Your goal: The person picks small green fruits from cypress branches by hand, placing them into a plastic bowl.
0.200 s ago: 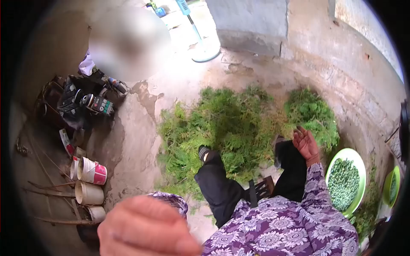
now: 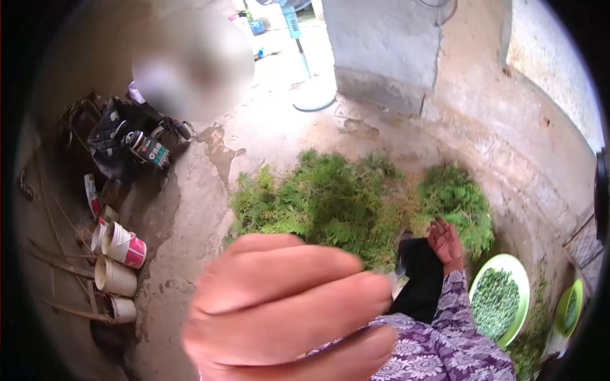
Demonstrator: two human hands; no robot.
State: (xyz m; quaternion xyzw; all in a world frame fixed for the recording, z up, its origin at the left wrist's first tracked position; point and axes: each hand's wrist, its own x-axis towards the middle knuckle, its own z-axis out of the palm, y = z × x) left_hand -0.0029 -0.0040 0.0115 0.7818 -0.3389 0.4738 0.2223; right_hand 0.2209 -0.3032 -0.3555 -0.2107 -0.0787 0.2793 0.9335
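My left hand (image 2: 286,308) is raised very close to the camera and fills the lower middle of the view. Its fingers are bent and pressed together, and the palm side is hidden, so I cannot make out whether anything is inside. Farther right, my right hand (image 2: 447,244) lies palm up beside my knee in black trousers (image 2: 419,273), fingers loosely curled and apart, with nothing in it. Beyond it is a small heap of green feathery branches (image 2: 456,206). A larger heap of branches (image 2: 324,197) covers the floor in front of me, partly behind the left hand.
At right stands a pale green basin (image 2: 522,286) of small green pieces, with another green basin (image 2: 564,311) beyond. Buckets (image 2: 115,276) and a dark vehicle (image 2: 136,143) are on the left. A fan stand (image 2: 314,101) is near the bright doorway. A blurred patch hides the upper left.
My left hand has moved up and right, covering my left leg and foot. The view has tilted up slightly. My right hand keeps its palm-up pose beside the knee.
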